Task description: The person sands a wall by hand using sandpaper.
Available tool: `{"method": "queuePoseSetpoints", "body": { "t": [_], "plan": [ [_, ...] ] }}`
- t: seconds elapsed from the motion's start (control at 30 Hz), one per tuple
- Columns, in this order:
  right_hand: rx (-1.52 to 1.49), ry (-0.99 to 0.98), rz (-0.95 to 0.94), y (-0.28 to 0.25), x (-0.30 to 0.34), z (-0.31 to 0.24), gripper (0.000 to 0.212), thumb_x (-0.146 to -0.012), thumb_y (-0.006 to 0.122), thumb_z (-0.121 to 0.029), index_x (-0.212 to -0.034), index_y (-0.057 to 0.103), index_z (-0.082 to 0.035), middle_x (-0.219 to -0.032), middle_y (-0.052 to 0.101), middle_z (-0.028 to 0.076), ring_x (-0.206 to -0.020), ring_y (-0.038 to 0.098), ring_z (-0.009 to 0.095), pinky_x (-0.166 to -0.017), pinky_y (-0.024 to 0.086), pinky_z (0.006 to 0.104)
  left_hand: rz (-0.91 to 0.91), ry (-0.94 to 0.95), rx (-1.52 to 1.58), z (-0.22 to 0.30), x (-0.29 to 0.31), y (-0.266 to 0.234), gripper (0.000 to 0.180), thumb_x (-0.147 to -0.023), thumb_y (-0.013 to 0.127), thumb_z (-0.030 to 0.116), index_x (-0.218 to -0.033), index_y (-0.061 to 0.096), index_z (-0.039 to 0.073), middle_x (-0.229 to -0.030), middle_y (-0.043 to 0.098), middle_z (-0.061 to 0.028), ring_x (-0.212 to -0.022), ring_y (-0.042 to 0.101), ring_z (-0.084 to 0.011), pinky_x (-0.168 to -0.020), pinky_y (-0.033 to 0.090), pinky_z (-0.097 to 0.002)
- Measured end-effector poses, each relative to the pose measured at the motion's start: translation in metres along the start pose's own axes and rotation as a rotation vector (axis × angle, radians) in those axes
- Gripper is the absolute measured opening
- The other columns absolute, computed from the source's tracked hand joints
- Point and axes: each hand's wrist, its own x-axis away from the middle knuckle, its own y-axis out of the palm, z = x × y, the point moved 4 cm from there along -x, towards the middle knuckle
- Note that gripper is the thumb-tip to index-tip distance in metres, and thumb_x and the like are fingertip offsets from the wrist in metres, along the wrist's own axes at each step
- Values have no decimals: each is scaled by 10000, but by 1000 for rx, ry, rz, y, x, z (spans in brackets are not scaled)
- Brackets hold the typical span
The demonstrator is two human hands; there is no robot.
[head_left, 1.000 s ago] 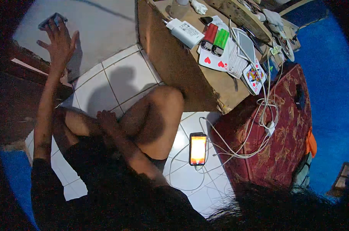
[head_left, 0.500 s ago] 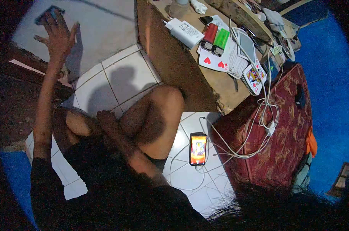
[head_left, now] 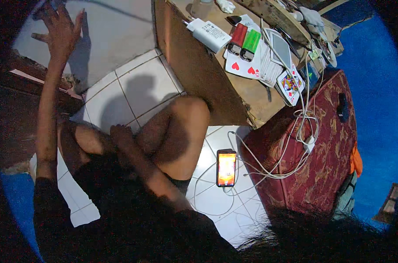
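Observation:
My left hand [head_left: 62, 33] reaches up to the pale wall at the far left, its fingers spread and outstretched. Its fingertips cover part of a small flat dark-blue thing [head_left: 40, 13], perhaps a cloth, pressed against the wall; I cannot make out its exact kind. In my lap, between my crossed legs, lies my right hand [head_left: 122, 135]. Its fingers are in deep shadow, so their hold is unclear. On the white tiles to my right is a phone [head_left: 226, 168] with a bright orange screen and a white cable [head_left: 225, 214] plugged into its lower end.
A brown wooden table [head_left: 216, 87] carries a white charger [head_left: 210, 35], a red lighter [head_left: 238, 37], a green lighter [head_left: 250, 44] and playing cards [head_left: 245, 68]. White cables [head_left: 306, 127] hang over a maroon patterned cushion [head_left: 313, 166]. The floor beyond is blue [head_left: 374, 87].
My left hand has moved slightly up the wall, together with the dark-blue thing. The picture on the phone screen differs. My right hand stays in my lap.

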Motion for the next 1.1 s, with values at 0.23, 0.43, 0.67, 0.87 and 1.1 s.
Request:
{"method": "queuePoseSetpoints", "body": {
  "t": [0.23,0.43,0.67,0.87,1.1],
  "plan": [
    [-123,-18,90,-1,11,8,239,-953,599,-243,-1087,673,-59,-1081,709,169,-1061,703,383,-896,536,557,-237,89,12,11,65,-1,897,-1024,427,679,-1664,161,110,-1692,175,-256,-1564,136,-476,-1003,94,-932],
    [24,-60,91,-1,12,3,257,-919,618,-206,-1110,648,-36,-1081,684,159,-1040,690,361,-849,534,536,-39,71,-2,-5,-12,-3,904,-1020,426,687,-1670,141,127,-1706,144,-236,-1569,128,-466,-1006,90,-931],
    [-37,35,-62,-12,0,13,340,-924,624,-226,-1198,642,-25,-1115,697,189,-1014,703,371,-802,550,517,-48,29,28,20,10,5,903,-1021,415,691,-1672,130,133,-1715,118,-226,-1571,121,-465,-1008,88,-930],
    [-86,4,151,2,4,18,292,-965,582,-266,-1125,689,-46,-1077,717,174,-1020,717,369,-833,557,551,-129,87,45,23,30,8,922,-1009,439,695,-1667,157,114,-1688,199,-260,-1548,191,-491,-987,132,-934],
    [-103,51,-126,-5,-1,-8,267,-978,566,-241,-1127,686,-55,-1128,713,175,-1064,706,366,-868,554,562,-11,25,-46,-5,-1,-9,926,-1006,439,695,-1660,192,87,-1690,205,-251,-1550,173,-500,-1022,131,-910]
  ]
}}
